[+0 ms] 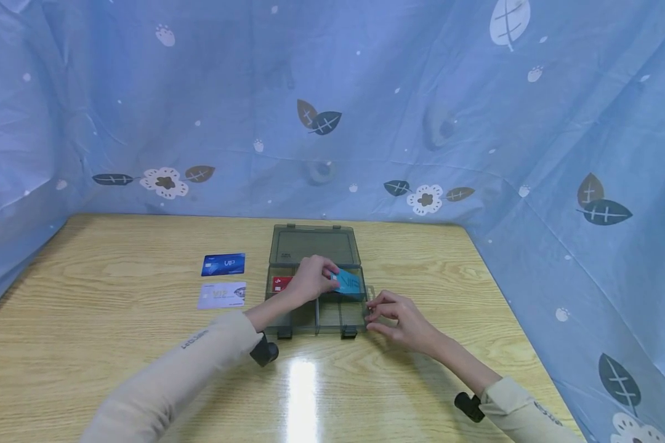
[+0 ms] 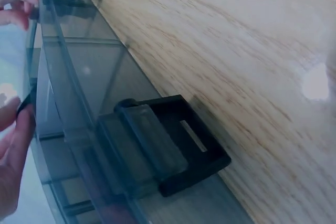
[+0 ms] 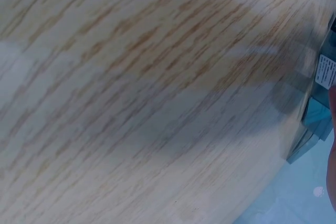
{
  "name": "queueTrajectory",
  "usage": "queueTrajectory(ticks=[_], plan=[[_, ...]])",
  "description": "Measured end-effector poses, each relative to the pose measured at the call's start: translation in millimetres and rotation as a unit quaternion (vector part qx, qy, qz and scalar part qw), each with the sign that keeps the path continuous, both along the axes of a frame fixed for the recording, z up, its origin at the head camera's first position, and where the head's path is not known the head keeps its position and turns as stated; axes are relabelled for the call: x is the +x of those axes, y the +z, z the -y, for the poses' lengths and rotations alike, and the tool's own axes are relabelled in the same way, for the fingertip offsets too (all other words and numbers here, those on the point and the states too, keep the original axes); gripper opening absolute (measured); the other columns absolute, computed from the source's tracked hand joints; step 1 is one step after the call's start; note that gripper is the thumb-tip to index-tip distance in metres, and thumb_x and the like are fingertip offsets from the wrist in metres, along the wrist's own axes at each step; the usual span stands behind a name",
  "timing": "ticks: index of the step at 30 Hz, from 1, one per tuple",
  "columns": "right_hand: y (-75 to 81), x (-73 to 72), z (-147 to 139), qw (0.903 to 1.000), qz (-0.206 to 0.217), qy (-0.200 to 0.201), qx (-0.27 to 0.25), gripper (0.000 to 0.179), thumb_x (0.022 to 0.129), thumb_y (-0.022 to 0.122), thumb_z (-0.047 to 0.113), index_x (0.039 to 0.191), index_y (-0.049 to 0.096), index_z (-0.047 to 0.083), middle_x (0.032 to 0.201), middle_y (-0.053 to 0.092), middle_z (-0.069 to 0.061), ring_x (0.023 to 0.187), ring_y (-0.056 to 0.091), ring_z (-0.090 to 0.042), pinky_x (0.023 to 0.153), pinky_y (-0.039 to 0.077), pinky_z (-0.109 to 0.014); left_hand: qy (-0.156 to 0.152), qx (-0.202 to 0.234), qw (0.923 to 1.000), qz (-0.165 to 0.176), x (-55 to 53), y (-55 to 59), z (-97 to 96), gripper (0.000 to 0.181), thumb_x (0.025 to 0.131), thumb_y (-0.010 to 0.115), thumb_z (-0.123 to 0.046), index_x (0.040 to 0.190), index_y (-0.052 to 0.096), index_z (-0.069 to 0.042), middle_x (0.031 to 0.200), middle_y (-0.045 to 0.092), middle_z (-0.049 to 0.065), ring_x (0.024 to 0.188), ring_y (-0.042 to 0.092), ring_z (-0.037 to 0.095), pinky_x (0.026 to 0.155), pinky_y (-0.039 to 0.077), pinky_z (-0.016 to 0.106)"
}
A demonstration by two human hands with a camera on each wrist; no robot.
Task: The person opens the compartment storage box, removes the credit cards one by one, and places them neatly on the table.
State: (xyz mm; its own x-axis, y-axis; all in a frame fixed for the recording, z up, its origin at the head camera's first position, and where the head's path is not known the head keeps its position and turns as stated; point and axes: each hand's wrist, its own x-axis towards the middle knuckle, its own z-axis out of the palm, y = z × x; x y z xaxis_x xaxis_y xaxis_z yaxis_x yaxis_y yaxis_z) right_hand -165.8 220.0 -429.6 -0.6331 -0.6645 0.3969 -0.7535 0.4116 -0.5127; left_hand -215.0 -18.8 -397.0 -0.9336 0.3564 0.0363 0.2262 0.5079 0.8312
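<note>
A teal VIP card (image 1: 350,283) is pinched between the thumb and fingers of my left hand (image 1: 314,278), tilted over the right rear compartment of a grey see-through box (image 1: 329,330). The box stands with its lid (image 1: 314,245) laid back behind it. A red card (image 1: 281,283) lies in the left rear compartment, partly hidden by the left hand. My right hand (image 1: 399,321) grips the box's right side wall, fingers bent and thumb near the front corner. Black latches (image 2: 194,145) hang along the front edge.
Left of the box, a dark blue VIP card (image 1: 223,264) lies on the wooden table (image 1: 144,344) behind a silver-white VIP card (image 1: 221,295). A blue patterned cloth (image 1: 244,141) hangs behind and at the sides of the table.
</note>
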Motion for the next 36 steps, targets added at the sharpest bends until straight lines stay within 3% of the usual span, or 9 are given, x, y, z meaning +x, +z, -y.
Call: queueTrajectory(ticks=[6, 14, 23, 30, 36], plan=[[0.7, 0.1, 0.4, 1.0, -0.003, 0.003, -0.001, 0.008, 0.079, 0.077, 0.002, 0.084, 0.074, 0.008, 0.097, 0.063, -0.009, 0.091, 0.064, -0.025, 0.076, 0.055, -0.034, 0.015, 0.005, 0.9994, 0.032, 0.7, -2.7, 3.2, 0.031, 0.08, 0.077, -0.005, 0.11, 0.07, 0.0, 0.101, 0.069, 0.013, 0.094, 0.066, 0.023, 0.079, 0.054, 0.034], [0.8, 1.0, 0.7, 1.0, -0.003, 0.001, 0.0, 0.008, 0.079, 0.077, 0.003, 0.084, 0.074, 0.008, 0.097, 0.063, -0.008, 0.092, 0.064, -0.025, 0.076, 0.055, -0.033, 0.016, 0.031, 0.999, 0.029, 2.6, -2.9, 12.9, 0.032, 0.077, 0.078, 0.0, 0.109, 0.071, -0.002, 0.094, 0.071, 0.01, 0.089, 0.067, 0.022, 0.076, 0.054, 0.034], [1.4, 1.3, 1.0, 1.0, -0.004, -0.002, -0.002, 0.01, 0.079, 0.077, 0.002, 0.083, 0.073, 0.01, 0.096, 0.063, -0.008, 0.093, 0.064, -0.025, 0.076, 0.055, -0.034, 0.029, 0.044, 0.9973, 0.051, 0.8, -3.7, 19.4, 0.038, 0.076, 0.079, -0.001, 0.113, 0.07, -0.005, 0.091, 0.072, 0.008, 0.087, 0.067, 0.019, 0.069, 0.054, 0.03], [1.9, 1.6, 1.5, 1.0, -0.004, -0.005, 0.001, 0.01, 0.079, 0.077, 0.003, 0.083, 0.073, 0.011, 0.096, 0.063, -0.007, 0.093, 0.064, -0.025, 0.076, 0.055, -0.034, 0.014, 0.044, 0.9975, 0.053, -0.2, -4.7, 24.8, 0.052, 0.077, 0.078, -0.003, 0.126, 0.062, -0.004, 0.092, 0.071, 0.008, 0.083, 0.066, 0.019, 0.065, 0.052, 0.03], [2.8, 2.4, 1.7, 0.9999, -0.002, -0.014, 0.009, 0.007, 0.079, 0.077, 0.004, 0.083, 0.073, 0.01, 0.097, 0.063, -0.007, 0.094, 0.064, -0.023, 0.075, 0.054, -0.033, -0.001, 0.055, 0.9973, 0.048, 1.6, -2.9, 31.4, 0.056, 0.078, 0.078, -0.004, 0.13, 0.059, -0.003, 0.095, 0.071, 0.011, 0.08, 0.065, 0.018, 0.057, 0.044, 0.025]])
